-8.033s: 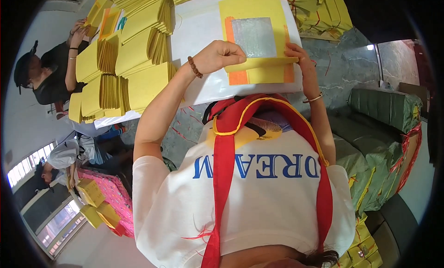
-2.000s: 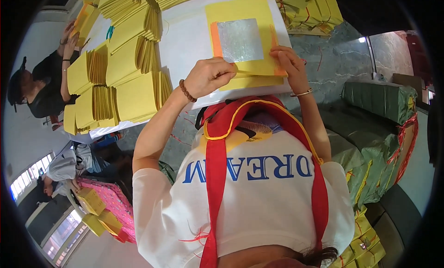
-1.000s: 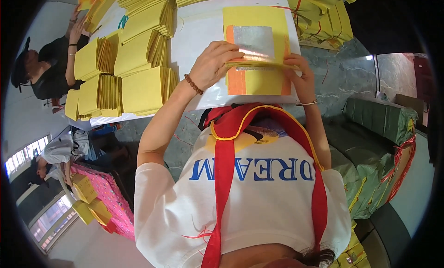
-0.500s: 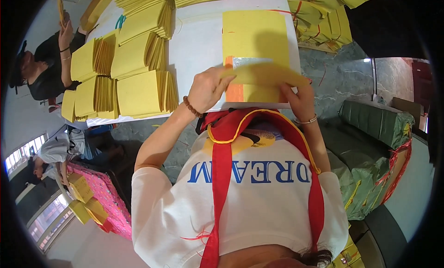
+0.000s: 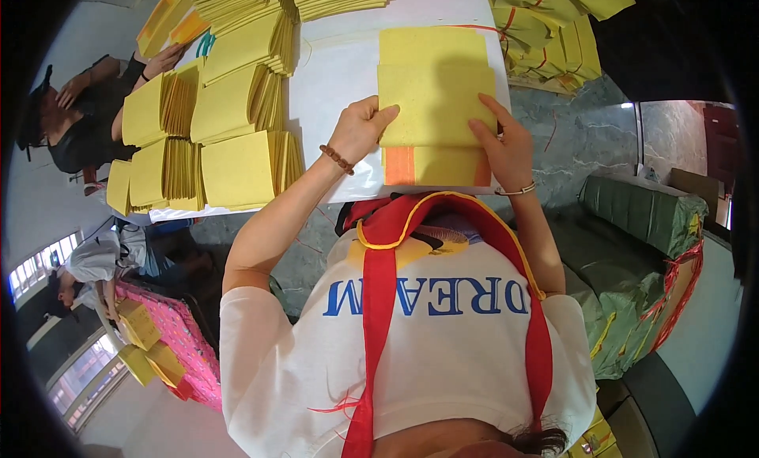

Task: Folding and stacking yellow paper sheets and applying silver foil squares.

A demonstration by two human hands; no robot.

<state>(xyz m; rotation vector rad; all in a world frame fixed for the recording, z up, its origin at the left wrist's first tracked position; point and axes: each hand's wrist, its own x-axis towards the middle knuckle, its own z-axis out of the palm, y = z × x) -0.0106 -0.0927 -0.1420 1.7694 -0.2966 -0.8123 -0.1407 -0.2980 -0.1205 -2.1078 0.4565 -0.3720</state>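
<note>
On the white table in front of me lies yellow paper (image 5: 436, 106), its near flap flat over an orange-marked yellow piece (image 5: 399, 165). At the flap's left edge, my left hand (image 5: 360, 132) is closed, the thumb on top and the other fingers curled. My right hand (image 5: 504, 141) pinches the right edge, with thumb and forefinger showing on the paper. My hands' shadow darkens part of the sheet. How many layers lie beneath cannot be made out.
Several stacks of folded yellow paper (image 5: 229, 102) line the table's left side. Tied yellow bundles (image 5: 545, 47) stand beyond its right edge. Green wrapped bales (image 5: 632, 260) lie at right. A co-worker (image 5: 87, 118) sits at far left, another person (image 5: 99, 260) below, by a pink-covered table (image 5: 178, 323).
The yellow flap, raised and curved between my hands before, now lies flat and covers the silver patch. The co-worker's raised hand with yellow paper has come down to the table.
</note>
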